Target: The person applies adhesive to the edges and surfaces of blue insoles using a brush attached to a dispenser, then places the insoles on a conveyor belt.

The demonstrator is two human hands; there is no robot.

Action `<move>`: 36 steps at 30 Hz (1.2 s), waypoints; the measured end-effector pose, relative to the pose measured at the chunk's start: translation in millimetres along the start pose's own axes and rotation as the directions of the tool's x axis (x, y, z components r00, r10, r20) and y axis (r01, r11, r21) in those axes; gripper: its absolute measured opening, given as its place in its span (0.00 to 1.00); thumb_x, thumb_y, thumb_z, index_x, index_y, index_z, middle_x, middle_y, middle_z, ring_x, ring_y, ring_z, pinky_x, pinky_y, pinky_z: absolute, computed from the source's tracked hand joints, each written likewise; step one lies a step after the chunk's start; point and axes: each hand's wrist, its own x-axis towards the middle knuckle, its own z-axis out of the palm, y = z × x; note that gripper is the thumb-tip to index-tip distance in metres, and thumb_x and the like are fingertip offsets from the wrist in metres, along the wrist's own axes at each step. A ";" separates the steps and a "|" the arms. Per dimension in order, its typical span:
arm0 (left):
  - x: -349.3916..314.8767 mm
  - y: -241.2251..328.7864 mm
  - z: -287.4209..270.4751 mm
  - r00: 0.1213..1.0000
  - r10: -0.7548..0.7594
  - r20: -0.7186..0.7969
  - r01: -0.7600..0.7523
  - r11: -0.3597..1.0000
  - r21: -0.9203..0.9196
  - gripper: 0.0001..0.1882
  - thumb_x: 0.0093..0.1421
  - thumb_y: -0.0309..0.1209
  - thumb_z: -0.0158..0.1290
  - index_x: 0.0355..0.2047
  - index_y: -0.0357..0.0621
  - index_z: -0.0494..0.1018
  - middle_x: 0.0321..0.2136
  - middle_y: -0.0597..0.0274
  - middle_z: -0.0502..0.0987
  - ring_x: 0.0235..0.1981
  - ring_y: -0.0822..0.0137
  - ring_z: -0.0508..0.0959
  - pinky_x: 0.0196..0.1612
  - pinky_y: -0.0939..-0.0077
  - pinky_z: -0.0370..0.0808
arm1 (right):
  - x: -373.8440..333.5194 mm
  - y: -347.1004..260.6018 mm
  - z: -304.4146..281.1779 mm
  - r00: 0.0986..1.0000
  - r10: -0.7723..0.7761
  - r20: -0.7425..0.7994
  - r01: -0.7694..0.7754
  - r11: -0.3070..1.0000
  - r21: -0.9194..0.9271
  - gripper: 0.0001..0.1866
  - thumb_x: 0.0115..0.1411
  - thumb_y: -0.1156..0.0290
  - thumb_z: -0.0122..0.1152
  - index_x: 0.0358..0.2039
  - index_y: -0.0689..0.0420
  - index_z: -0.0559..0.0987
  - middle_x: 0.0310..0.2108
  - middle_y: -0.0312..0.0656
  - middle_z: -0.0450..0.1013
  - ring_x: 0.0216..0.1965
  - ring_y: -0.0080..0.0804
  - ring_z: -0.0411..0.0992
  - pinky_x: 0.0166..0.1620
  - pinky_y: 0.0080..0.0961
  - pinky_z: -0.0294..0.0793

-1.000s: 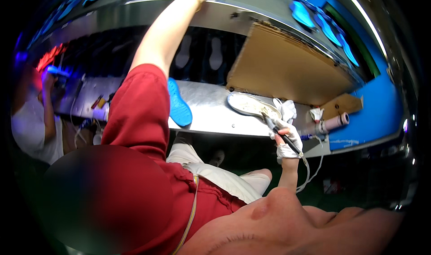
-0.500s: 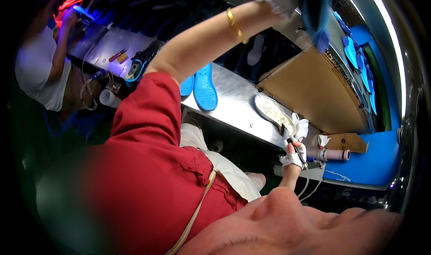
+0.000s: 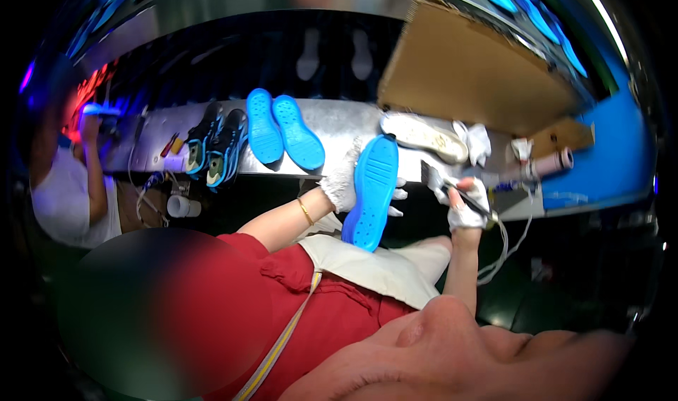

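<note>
My left hand [image 3: 344, 181], in a white glove, grips a bright blue shoe sole [image 3: 374, 189] by its side in front of the bench edge. The sole is tilted upright, its grooved and holed face showing, with a small black spot at its top end; glove fingers show past its right side. In a white glove with bare fingertips, my right hand [image 3: 467, 205] is closed around a dark-handled brush [image 3: 432, 178] with a white tube running off its back end. The bristles are apart from the blue sole. Behind them a whitish sole-shaped piece [image 3: 424, 137] lies on the bench.
Two blue soles [image 3: 265, 129] lie on the metal bench [image 3: 349, 122], left of them black-and-blue shoes [image 3: 226, 147]. A cardboard sheet [image 3: 480, 69] stands behind, with a crumpled white cloth [image 3: 479, 144] and a pink roll [image 3: 553, 163] at right. A co-worker [image 3: 74, 189] sits far left.
My left hand has come down from high at the upper right to the bench front with the blue sole. The brush has come away from the whitish piece. The view has turned.
</note>
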 end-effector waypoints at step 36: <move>26.0 -17.1 26.1 0.984 0.142 -0.111 -0.094 0.931 0.353 0.53 0.52 0.75 0.28 0.63 0.43 0.54 0.57 0.37 0.63 0.57 0.44 0.66 0.59 0.51 0.64 | -44.5 0.5 45.2 0.984 -0.079 0.162 0.096 0.991 -0.097 0.10 0.47 0.79 0.66 0.30 0.57 0.75 0.25 0.41 0.74 0.24 0.27 0.74 0.30 0.20 0.75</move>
